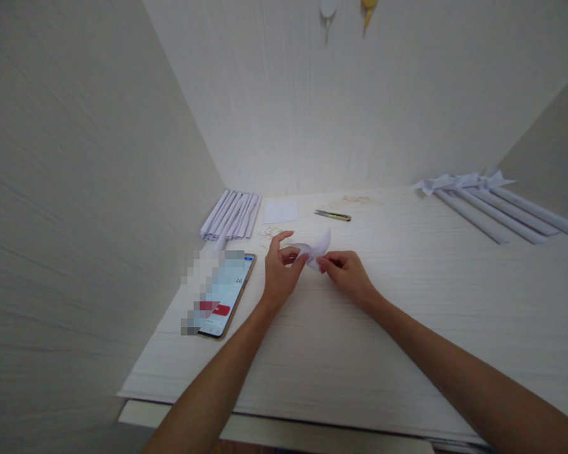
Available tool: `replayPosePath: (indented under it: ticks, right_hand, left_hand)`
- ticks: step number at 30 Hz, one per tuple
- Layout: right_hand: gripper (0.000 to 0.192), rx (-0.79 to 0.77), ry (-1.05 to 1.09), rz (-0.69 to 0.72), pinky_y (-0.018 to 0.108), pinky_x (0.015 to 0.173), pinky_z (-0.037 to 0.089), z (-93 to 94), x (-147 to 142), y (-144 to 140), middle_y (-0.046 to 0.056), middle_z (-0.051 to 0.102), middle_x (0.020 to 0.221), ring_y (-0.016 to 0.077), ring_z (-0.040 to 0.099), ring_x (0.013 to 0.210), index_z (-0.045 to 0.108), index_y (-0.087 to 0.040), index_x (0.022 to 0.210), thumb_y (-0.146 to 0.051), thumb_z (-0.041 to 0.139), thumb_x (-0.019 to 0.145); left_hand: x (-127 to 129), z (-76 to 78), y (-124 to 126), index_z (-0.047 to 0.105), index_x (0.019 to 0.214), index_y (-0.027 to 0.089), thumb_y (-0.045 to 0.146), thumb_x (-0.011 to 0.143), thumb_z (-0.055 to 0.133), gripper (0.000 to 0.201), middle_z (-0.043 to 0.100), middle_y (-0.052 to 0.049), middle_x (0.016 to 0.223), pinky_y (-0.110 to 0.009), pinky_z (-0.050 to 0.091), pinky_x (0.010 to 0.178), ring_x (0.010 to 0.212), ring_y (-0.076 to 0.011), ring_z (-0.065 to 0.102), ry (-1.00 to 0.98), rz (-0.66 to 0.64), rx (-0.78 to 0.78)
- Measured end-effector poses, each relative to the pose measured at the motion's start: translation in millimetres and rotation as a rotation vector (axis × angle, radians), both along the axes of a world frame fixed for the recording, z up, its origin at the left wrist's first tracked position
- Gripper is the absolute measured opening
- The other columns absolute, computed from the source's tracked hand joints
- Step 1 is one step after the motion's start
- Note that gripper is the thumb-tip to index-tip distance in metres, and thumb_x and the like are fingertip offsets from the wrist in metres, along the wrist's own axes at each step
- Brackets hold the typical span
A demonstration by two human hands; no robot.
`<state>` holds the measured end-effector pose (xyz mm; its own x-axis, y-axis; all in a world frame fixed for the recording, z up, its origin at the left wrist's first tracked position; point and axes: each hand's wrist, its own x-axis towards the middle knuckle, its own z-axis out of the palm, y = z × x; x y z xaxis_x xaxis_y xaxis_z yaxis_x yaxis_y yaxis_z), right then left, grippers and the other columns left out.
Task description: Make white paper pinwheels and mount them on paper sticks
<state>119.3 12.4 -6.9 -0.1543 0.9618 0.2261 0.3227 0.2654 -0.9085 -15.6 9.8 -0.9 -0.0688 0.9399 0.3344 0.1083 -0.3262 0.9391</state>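
A pale wood-grain surface (407, 302) is carrying a phone (227, 293), folded paper strips (231, 215), a white sheet (280, 212), a small cutter (334, 215) — and long paper rolls (497, 211) lying at the far right.

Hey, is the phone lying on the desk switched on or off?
On. The phone lies flat beside the left hand, and its screen is lit, showing a pale display with a red button; part of it is blurred.

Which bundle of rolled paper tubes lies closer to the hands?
The short bundle of tubes by the left wall, just beyond the phone. The long tubes lie far off at the right, well away from both hands.
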Motion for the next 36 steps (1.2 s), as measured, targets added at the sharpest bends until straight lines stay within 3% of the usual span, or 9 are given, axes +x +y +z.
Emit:
replayPosePath:
  ticks: [4,9,11,21,23,27,29,32,36]
  right_hand:
    - [0.023,-0.014,-0.028,-0.037,0.022,0.042,0.024,1.6,-1,-1,-0.004,0.039,0.039,0.0071,0.034,0.04,0.049,-0.015,0.043,-0.026,0.049,0.063]
    - [0.026,-0.423,0.156,0.065,0.021,0.033,0.015,13.2,0,-2,-0.007,0.032,0.029,0.0047,0.023,0.028,0.047,-0.016,0.043,-0.031,0.047,0.064]
    - [0.026,-0.484,0.19,0.08,0.021,0.032,0.014,15.5,1,-2,-0.007,0.032,0.029,0.0044,0.022,0.026,0.046,-0.016,0.043,-0.03,0.047,0.065]
    - [0.025,0.154,-0.174,-0.078,0.022,0.043,0.023,4.8,-1,-7,-0.003,0.04,0.041,0.0067,0.033,0.041,0.046,-0.015,0.043,-0.024,0.047,0.067]
    - [0.025,0.093,-0.141,-0.05,0.022,0.042,0.023,5.4,-1,-6,-0.003,0.04,0.04,0.0066,0.033,0.039,0.047,-0.015,0.044,-0.025,0.047,0.066]
    - [0.026,-0.31,0.099,0.12,0.021,0.034,0.02,7.0,2,-1,-0.006,0.036,0.033,0.0055,0.028,0.029,0.048,-0.016,0.047,-0.033,0.046,0.066]
    - [0.026,-0.396,0.184,0.149,0.02,0.031,0.019,7.0,2,0,-0.007,0.035,0.031,0.0047,0.027,0.027,0.048,-0.016,0.046,-0.035,0.048,0.065]
    - [0.026,-0.3,0.176,0.103,0.019,0.031,0.019,5.1,0,-1,-0.006,0.037,0.031,0.0042,0.029,0.027,0.049,-0.015,0.047,-0.034,0.049,0.065]
    - [0.026,-0.168,0.147,0.041,0.019,0.032,0.022,1.4,-3,-2,-0.006,0.039,0.033,0.0045,0.032,0.028,0.049,-0.015,0.048,-0.033,0.048,0.067]
  left_hand:
    - [-1,-0.9,0,0.041,0.103,0.018,0.015,0.062,0.06,0.045,0.058,0.005,0.059,-0.021,0.045,0.06,0.057,-0.009,0.056,0.042,0.003,0.009]
    - [-1,-0.9,-1,0.042,0.102,0.018,0.015,0.062,0.061,0.044,0.058,0.006,0.058,-0.021,0.045,0.059,0.056,-0.009,0.056,0.051,0.016,0.038]
    - [-1,-0.8,-1,0.042,0.102,0.018,0.016,0.062,0.061,0.044,0.058,0.005,0.058,-0.02,0.044,0.059,0.056,-0.009,0.056,0.051,0.013,0.041]
    - [-1,1.4,-2,0.041,0.104,0.018,0.016,0.062,0.062,0.047,0.059,0.005,0.057,-0.019,0.044,0.058,0.056,-0.0091,0.056,0.035,-0.009,0.01]
    - [-2,1.4,-1,0.041,0.104,0.018,0.017,0.062,0.062,0.047,0.059,0.005,0.058,-0.019,0.044,0.058,0.056,-0.0092,0.057,0.034,-0.016,0.012]
    - [-3,1.0,-2,0.042,0.105,0.018,0.019,0.062,0.062,0.047,0.06,0.004,0.059,-0.02,0.045,0.059,0.057,-0.0095,0.057,0.029,-0.019,0.024]
    - [-3,0.8,-2,0.042,0.105,0.018,0.019,0.062,0.062,0.048,0.061,0.004,0.06,-0.021,0.045,0.06,0.058,-0.0095,0.058,0.017,-0.018,0.025]
    - [-3,0.2,0,0.047,0.101,0.017,0.017,0.06,0.063,0.044,0.061,0.004,0.06,-0.021,0.046,0.061,0.058,-0.0097,0.058,-0.024,-0.018,-0.001]
    - [-2,-0.3,4,0.059,0.072,0.014,0.019,0.059,0.063,0.015,0.063,0.0,0.06,-0.022,0.045,0.059,0.058,-0.0104,0.058,-0.137,-0.031,-0.067]
